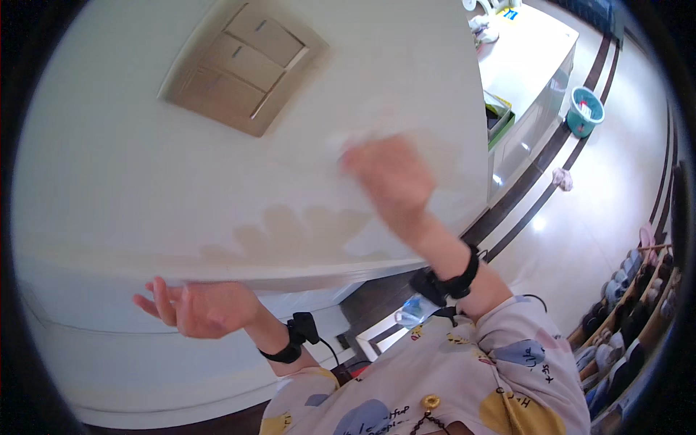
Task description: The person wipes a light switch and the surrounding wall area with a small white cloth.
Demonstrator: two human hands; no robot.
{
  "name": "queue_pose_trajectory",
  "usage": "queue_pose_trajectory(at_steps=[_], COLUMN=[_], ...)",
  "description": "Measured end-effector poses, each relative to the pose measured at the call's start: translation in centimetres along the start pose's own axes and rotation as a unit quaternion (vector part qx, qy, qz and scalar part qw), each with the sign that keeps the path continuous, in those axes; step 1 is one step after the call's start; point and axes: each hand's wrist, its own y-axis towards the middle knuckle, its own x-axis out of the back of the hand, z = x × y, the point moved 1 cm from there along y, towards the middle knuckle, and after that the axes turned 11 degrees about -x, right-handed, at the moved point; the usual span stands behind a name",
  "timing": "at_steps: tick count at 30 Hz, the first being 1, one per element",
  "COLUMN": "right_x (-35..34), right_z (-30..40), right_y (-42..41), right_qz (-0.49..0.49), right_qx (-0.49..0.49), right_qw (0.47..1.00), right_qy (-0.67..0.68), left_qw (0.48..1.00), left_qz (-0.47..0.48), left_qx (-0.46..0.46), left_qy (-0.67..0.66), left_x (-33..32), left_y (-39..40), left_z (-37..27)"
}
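Note:
A large pale panel (163,179) with a glossy surface fills the view before me, with a beige recess holding drawer-like fronts (244,60) near its top. My right hand (394,174), blurred and curled, is over the panel right of its middle; whether it holds something cannot be told. At the panel's lower edge is my left hand (201,310), palm turned up, fingers loosely bent and apart, nothing in it. Each wrist wears a black strap with a small device. A shadow falls on the panel between the hands.
Upper right stands a white counter (533,49) with items on it and a green-edged box (500,122) beside it. A teal bin (584,117) and a crumpled pale cloth or paper (562,179) are on the striped tile floor. Racks of shoes (625,321) line the right side.

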Motion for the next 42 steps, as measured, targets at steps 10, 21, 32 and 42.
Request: queue_pose_trajectory(at_steps=[10,21,32,42], right_x=[2.3,-0.1,-6.0,-4.6], right_z=[3.7,7.8,9.6,6.7], right_y=[1.1,2.3,8.4,4.6], right_qz=[0.045,0.123,0.040,0.031], right_qx=[-0.566,-0.173,0.222,0.217], right_qw=[0.493,0.970,0.967,0.968], right_qy=[0.659,0.119,-0.115,-0.123], left_qw=[0.999,0.994,0.991,0.995], left_qz=[-0.022,-0.046,-0.059,-0.033], left_qx=[0.032,0.094,0.107,0.080], left_qy=[0.016,-0.035,-0.058,-0.057], left_x=[-0.5,-0.1,-0.2,0.1], left_y=[-0.8,-0.7,-0.6,-0.8], left_z=[-0.1,-1.4,-1.6,-1.6])
